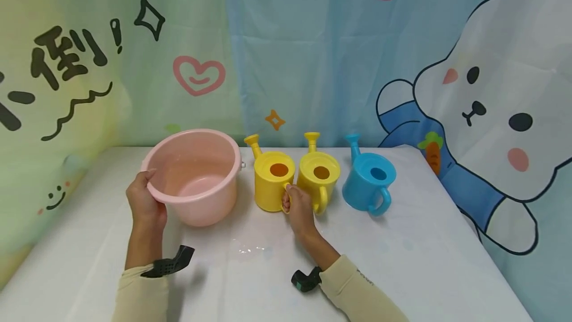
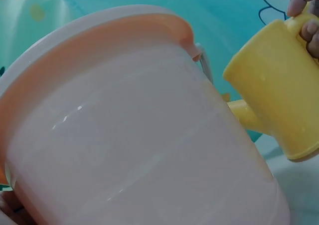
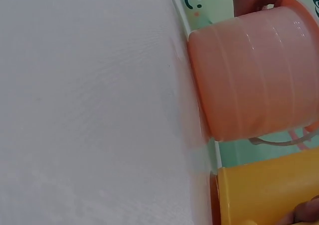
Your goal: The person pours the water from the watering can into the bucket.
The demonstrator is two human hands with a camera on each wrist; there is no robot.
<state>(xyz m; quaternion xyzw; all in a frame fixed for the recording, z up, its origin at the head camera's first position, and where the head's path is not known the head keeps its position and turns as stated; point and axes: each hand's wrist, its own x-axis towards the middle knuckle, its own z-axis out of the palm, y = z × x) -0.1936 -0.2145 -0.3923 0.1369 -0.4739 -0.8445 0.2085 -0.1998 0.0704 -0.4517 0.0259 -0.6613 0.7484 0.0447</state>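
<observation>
On the left side of the table, a pink bucket (image 1: 203, 211) opens toward me, a little water-like shine on its bottom. My left hand (image 1: 146, 201) grips its left rim, thumb over the edge. Beside the bucket, my right hand (image 1: 301, 211) holds the handle of the left yellow watering can (image 1: 267, 189), which stands upright with its spout pointing away. The left wrist view shows this can (image 2: 281, 85) just right of the bucket's wall. A second yellow watering can (image 1: 316, 185) stands close to its right, followed by a blue watering can (image 1: 361, 189).
Small wet drops (image 1: 251, 251) glisten on the white tabletop (image 1: 241, 287) in front of the bucket. Behind the table hangs a printed cloth backdrop (image 1: 286, 53) with hearts and a cartoon bear. Each wrist carries a black camera mount (image 1: 306, 280).
</observation>
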